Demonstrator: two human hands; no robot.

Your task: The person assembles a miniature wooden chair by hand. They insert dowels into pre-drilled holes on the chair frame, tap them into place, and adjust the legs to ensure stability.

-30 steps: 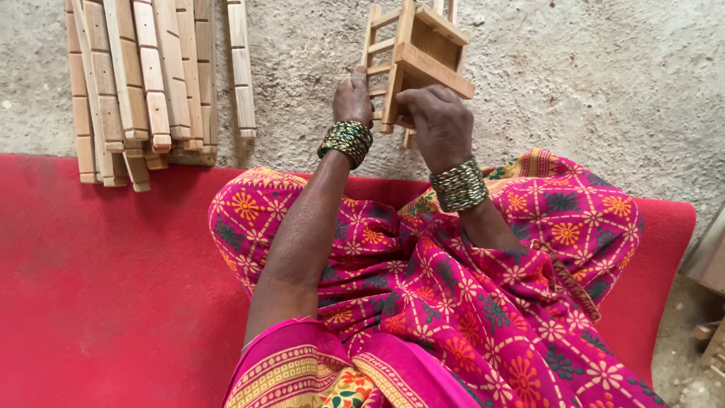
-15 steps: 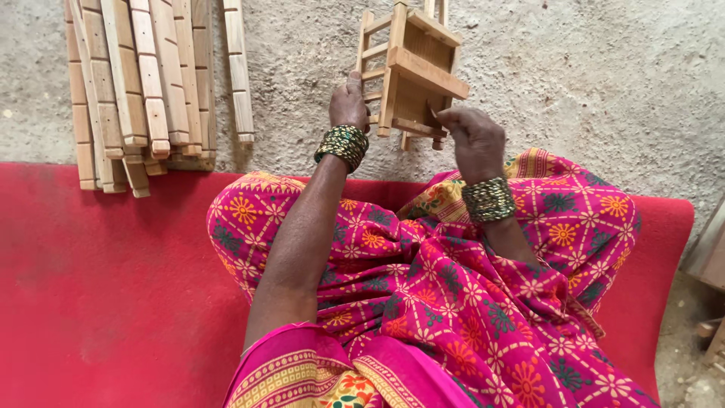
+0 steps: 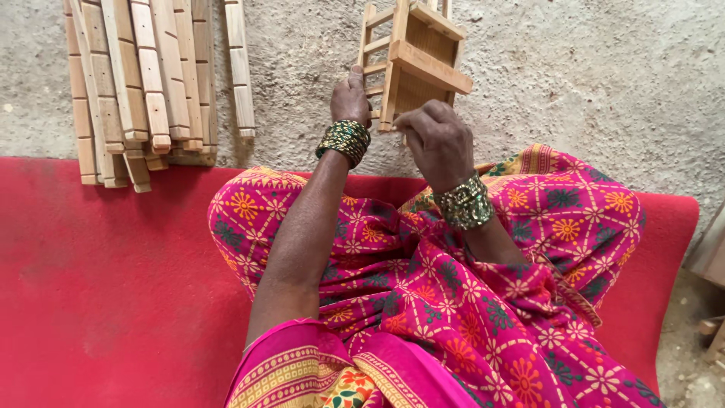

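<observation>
Right hand (image 3: 436, 143) slid lower — both hands grip the pale slatted wooden frame (image 3: 414, 60).

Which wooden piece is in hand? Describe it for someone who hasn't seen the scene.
Start at the red mat; beyond its far edge lies a pile of loose slats. Right of it, both hands grip a small wooden frame, the only assembled, box-like piece.

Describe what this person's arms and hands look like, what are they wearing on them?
Both forearms are bare, with no sleeves reaching them. The left hand has a stack of green and gold bangles at the wrist; the right hand has a similar stack. No gloves or rings are visible.
</observation>
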